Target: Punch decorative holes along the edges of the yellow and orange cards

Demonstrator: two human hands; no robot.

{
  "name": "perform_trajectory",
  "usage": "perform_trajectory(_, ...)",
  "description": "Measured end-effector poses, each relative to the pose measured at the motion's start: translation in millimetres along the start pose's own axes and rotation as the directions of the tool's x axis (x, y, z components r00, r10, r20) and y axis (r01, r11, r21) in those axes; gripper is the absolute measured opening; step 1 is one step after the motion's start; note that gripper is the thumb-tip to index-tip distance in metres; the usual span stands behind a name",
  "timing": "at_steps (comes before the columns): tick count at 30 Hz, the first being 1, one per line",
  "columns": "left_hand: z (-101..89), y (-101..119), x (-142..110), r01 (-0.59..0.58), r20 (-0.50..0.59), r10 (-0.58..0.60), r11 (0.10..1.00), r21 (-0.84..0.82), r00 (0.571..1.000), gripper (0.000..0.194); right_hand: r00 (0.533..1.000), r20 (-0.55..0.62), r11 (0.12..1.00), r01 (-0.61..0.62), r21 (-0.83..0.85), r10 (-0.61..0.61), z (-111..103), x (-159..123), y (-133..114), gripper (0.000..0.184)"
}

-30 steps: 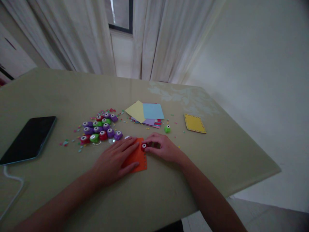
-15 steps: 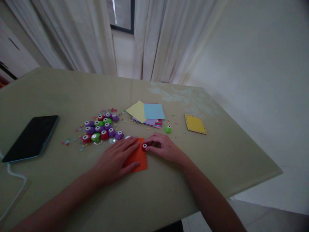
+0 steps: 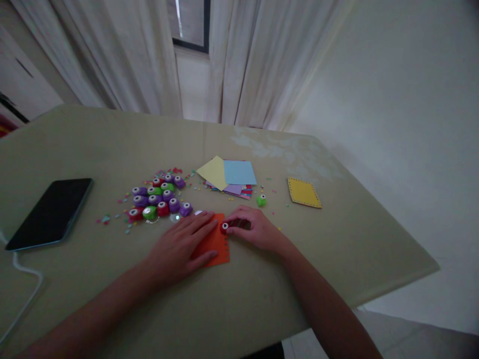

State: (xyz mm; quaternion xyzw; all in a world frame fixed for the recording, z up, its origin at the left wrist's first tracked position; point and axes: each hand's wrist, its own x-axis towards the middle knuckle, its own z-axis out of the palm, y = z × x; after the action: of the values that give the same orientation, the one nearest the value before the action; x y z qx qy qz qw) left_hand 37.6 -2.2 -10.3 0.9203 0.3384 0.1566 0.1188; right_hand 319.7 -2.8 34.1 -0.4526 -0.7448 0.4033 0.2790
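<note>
While the left hand (image 3: 183, 244) lies flat over the orange paper (image 3: 220, 255), fingers extended and gripping nothing, the right hand (image 3: 249, 225) has thumb and fingers closed around the red punch (image 3: 224, 228). Punch sits at the paper's right edge, toward the upper corner; can't tell if it's being squeezed. Paper is on the table (image 3: 318, 259), right in front of the person.

Done: row of small holes (image 3: 226, 243) down the orange right edge, below the punch. Yellow paper (image 3: 304, 192), off to the right, looks finished: holes along its border.

Left, my read: orange is partway. Lower edge shows no clear holes; left side is under the hand, can't tell. Blue sheet (image 3: 240, 172) and pale yellow sheet (image 3: 213, 172) topping the stack (image 3: 235, 189) look unpunched. Pile of punches (image 3: 154, 200) and green punch (image 3: 261, 201) sit unheld.
</note>
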Motion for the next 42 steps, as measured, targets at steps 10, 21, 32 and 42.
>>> perform_trajectory(10,-0.9,0.9,0.6,-0.003,0.013,0.002,1.0,0.019,1.0,0.068,1.0,0.002,1.0,-0.011,-0.003,0.011,-0.4,0.1,-1.1,0.024)
perform_trajectory(21,1.3,0.7,1.1,0.005,-0.016,-0.005,1.0,0.0,1.0,0.068,0.976,-0.038,0.957,-0.204,0.205,0.216,4.1,4.9,4.9,0.032)
perform_trajectory(32,-1.4,4.3,4.9,0.01,-0.003,-0.01,1.0,-0.002,1.0,0.065,0.891,0.191,0.879,-0.443,0.175,0.411,-3.5,28.5,-4.4,0.037)
perform_trajectory(42,-1.5,6.1,5.4,0.023,-0.011,-0.024,0.998,-0.055,1.0,0.064,0.894,0.146,0.904,-0.428,0.002,0.423,-2.5,34.7,-14.4,0.041)
